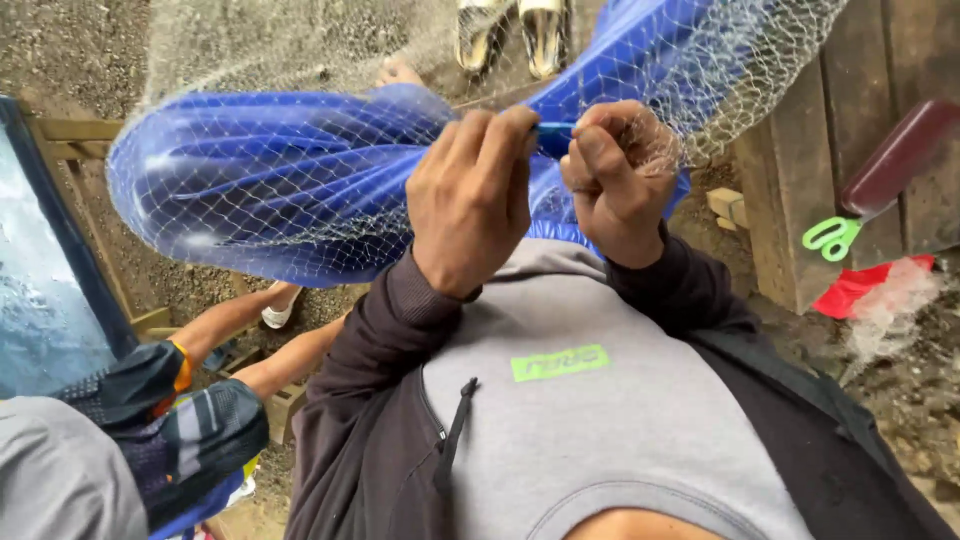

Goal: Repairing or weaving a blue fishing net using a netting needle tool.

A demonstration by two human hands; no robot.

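both fists raised chest-high: left hand (470,195) and right hand (618,175) each keep a closed grip on the blue tool (553,138) and white net (300,190).

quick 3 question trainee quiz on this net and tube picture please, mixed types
1. True or false: both hands grip the blue tube.
2. What covers the tube? A) white net B) red cloth C) black tape
3. Fill in: the green-handled scissors lie on the wooden ______ at the right.

Key
1. True: the left hand and right hand pinch the tube between them, close together.
2. A: the mesh wraps the tube's loop.
3. Planks: the scissors rest there, apart from both hands, near a red cloth.
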